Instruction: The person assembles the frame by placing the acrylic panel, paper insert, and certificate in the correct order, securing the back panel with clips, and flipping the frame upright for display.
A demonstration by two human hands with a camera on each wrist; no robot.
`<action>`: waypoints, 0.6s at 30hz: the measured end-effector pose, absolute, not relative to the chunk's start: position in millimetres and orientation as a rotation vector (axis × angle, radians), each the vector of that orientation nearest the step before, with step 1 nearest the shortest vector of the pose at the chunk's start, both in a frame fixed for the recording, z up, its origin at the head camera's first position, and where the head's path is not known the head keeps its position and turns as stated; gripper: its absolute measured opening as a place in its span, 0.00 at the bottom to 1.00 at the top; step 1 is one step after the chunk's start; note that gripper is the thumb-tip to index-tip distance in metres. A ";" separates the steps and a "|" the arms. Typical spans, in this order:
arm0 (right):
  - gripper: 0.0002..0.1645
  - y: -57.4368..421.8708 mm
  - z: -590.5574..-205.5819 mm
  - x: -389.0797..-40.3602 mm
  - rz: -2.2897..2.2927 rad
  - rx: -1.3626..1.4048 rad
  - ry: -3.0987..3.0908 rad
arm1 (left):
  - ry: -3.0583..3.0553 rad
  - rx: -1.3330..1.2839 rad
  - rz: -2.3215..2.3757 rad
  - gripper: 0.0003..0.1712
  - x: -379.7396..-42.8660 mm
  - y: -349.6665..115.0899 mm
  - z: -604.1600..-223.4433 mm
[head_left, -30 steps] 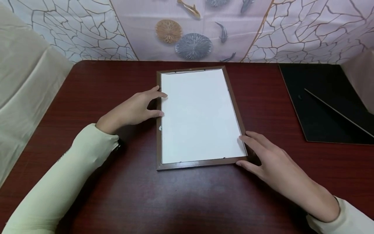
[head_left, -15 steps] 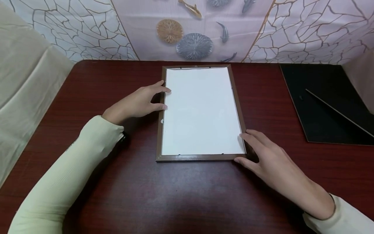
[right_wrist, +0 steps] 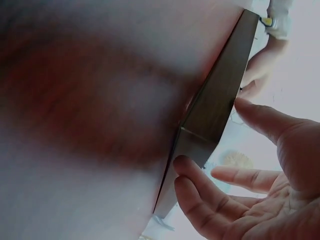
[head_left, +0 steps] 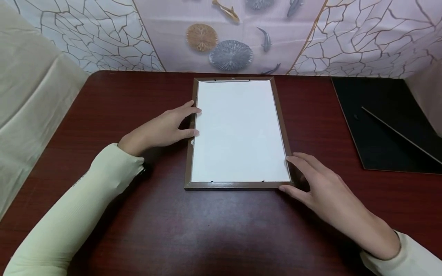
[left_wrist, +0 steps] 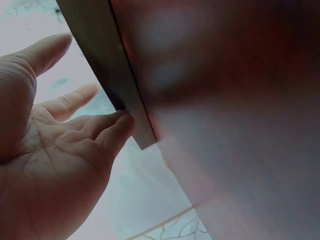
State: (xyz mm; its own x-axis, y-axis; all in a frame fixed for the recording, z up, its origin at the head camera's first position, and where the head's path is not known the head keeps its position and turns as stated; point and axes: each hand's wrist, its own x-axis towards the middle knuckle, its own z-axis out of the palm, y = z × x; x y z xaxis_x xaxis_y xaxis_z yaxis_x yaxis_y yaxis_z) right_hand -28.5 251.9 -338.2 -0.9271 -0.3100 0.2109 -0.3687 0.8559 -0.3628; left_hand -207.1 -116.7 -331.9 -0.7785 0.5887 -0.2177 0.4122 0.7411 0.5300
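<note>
A brown picture frame (head_left: 238,186) lies on the dark red table, back side up, with a white sheet (head_left: 238,130) filling its inside. Small dark tabs show along its inner edges. My left hand (head_left: 160,128) touches the frame's left side with spread, fairly straight fingers; the index fingertip and thumb tip reach over to the sheet's edge. At the near right corner is my right hand (head_left: 328,191), its thumb at the front edge and its fingers along the right side. In the right wrist view, fingertips (right_wrist: 187,172) rest against the frame's side.
Black backing board (head_left: 383,142) lies at the table's right, with a raised, pale-edged strut slanting across it. Patterned cloth (head_left: 228,34) hangs behind the table (head_left: 221,230). Beige cloth (head_left: 27,96) covers the left side.
The picture frame has turned straighter, its far end shifting right and its near edge moving away from me. My left hand moved with it, then slid slightly back. The right hand barely moved.
</note>
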 end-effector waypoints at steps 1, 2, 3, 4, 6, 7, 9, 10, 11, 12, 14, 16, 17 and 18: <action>0.43 253.7 -338.1 -28.9 0.600 0.542 -2.870 | 2.567 0.768 0.655 0.40 -202.6 -117.2 -331.4; 0.43 255.6 -337.4 -29.4 0.587 0.553 -2.855 | 2.561 0.765 0.656 0.41 -198.0 -118.0 -331.0; 0.44 257.8 -336.5 -30.0 0.578 0.559 -2.844 | 2.556 0.766 0.657 0.41 -193.4 -118.9 -330.8; 0.44 260.2 -335.4 -30.8 0.567 0.564 -2.834 | 2.549 0.769 0.661 0.42 -188.7 -119.7 -330.7; 0.43 266.1 -332.8 -33.1 0.544 0.559 -2.825 | 2.536 0.776 0.670 0.43 -179.1 -121.2 -329.8; 0.43 269.7 -331.4 -34.4 0.536 0.548 -2.828 | 2.536 0.784 0.673 0.43 -174.2 -122.0 -329.6; 0.43 278.9 -329.0 -37.7 0.520 0.516 -2.839 | 2.526 0.795 0.682 0.45 -164.8 -123.2 -329.0; 0.43 284.5 -328.1 -39.4 0.513 0.495 -2.846 | 2.520 0.797 0.687 0.46 -159.9 -123.8 -328.7; 0.43 290.8 -327.5 -41.3 0.506 0.469 -2.857 | 2.517 0.795 0.689 0.47 -155.0 -124.3 -328.4; 0.43 297.8 -326.9 -43.5 0.507 0.437 -2.868 | 2.511 0.790 0.689 0.49 -150.1 -124.8 -328.2; 0.41 313.7 -325.6 -48.5 0.503 0.349 -2.905 | 2.497 0.776 0.693 0.51 -140.8 -126.0 -328.0; 0.40 331.4 -323.9 -53.3 0.512 0.215 -2.954 | 2.488 0.761 0.699 0.53 -132.5 -127.0 -327.8; 0.40 340.8 -322.7 -55.6 0.518 0.132 -2.980 | 2.484 0.753 0.701 0.54 -129.2 -127.4 -327.7; 0.39 350.7 -322.2 -57.7 0.525 0.050 -2.997 | 2.480 0.748 0.703 0.55 -126.2 -128.0 -327.7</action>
State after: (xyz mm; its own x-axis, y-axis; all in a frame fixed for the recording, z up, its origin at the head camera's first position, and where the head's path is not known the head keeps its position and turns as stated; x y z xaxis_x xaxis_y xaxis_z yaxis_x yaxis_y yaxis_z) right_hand -57.7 350.7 -322.2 -0.9946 -0.0155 0.1028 -0.0495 0.9400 -0.3376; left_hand -126.2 -128.0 -327.7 -0.7496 0.6045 -0.2696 0.3731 0.7224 0.5822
